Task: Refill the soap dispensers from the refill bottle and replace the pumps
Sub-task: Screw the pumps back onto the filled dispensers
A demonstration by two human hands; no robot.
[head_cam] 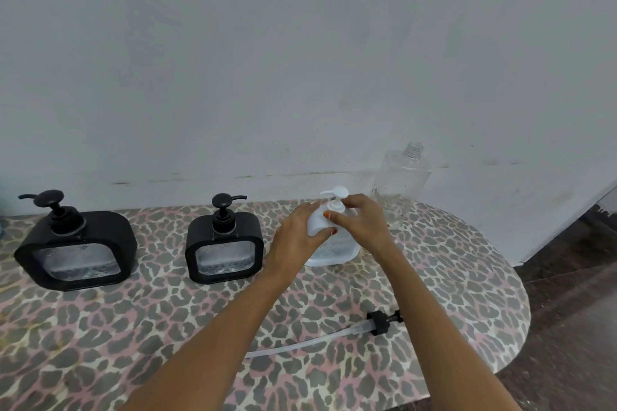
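So, black dispenser (pixel 75 250): counter's (pixel 167 327) back left, pump on.
Second black dispenser (pixel 224 248): just right, pump on.
Left hand (pixel 297 237): fingers curled round white bottle (pixel 342 247).
Right hand (pixel 364 223): fingers pinch white pump (pixel 335 195).
Clear bottle (pixel 400 177): back right, top open.
Loose pump (pixel 379 322): front right edge.

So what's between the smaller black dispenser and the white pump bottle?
Head view: only the left hand, gripping the white pump bottle; beside the smaller black dispenser, bare leopard-print tabletop.
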